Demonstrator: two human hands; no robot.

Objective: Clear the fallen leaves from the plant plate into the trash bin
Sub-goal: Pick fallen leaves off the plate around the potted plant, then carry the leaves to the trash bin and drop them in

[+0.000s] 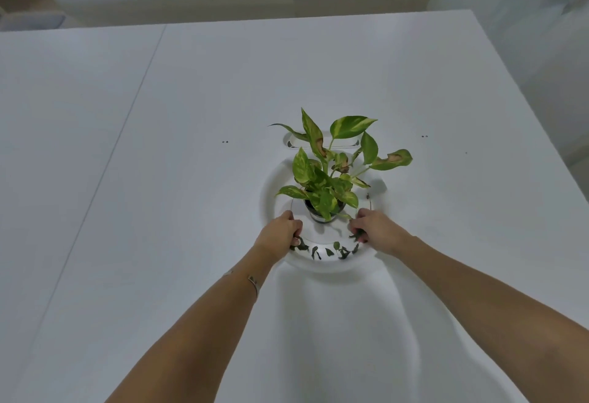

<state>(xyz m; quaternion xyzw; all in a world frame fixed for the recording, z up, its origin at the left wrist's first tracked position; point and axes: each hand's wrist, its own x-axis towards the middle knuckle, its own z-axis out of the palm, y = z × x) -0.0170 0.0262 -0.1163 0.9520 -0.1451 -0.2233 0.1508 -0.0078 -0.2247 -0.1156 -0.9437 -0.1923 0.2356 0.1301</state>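
White bench (191,154), wide and matte, a seam running down its left part; beyond the far edge a pale floor and a light-coloured cabinet base, blurred. A slot-shaped cutout (291,140) sits in the benchtop just behind the plant. Round white plate (271,186) near the middle of the bench carries a small potted plant (325,179) — green and yellow leaves, several with brown patches — the pot (322,213) standing upright toward the near half of the plate. Small dark fallen leaves (338,251) lie scattered along the plate's near inner rim. Left hand (280,233) at the plate's near-left edge, fingers curled down over leaves there; right hand (374,230) at the near-right, fingers curled onto a clump of leaves — whether either grip has actually closed on leaves, cannot tell. Bare bench on all sides of the plate. No trash bin in view.
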